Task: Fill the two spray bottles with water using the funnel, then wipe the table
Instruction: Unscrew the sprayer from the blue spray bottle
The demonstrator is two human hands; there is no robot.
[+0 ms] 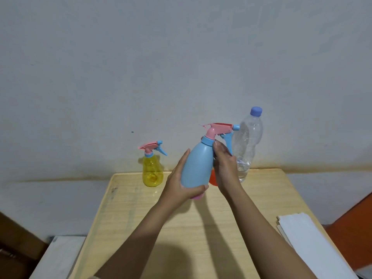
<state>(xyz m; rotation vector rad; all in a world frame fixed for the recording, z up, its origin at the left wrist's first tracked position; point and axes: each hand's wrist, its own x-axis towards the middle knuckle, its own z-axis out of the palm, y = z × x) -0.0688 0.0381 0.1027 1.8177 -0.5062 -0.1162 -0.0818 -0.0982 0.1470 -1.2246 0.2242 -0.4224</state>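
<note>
I hold a light blue spray bottle [198,168] with a pink and blue trigger head, lifted and tilted above the wooden table [201,228]. My left hand [179,184] grips its lower body. My right hand [224,168] rests on its upper right side, just below the collar. A yellow see-through spray bottle [152,172] with the same kind of head stands at the table's back left. A clear plastic water bottle [248,143] with a blue cap stands at the back right, with a little water at its bottom. An orange funnel [213,179] shows partly behind my right hand.
White folded paper towels [306,238] lie at the table's right edge. A grey wall rises right behind the table. A white surface [58,256] sits low at the left, with a brown object beyond it. Something orange [354,228] stands at the right.
</note>
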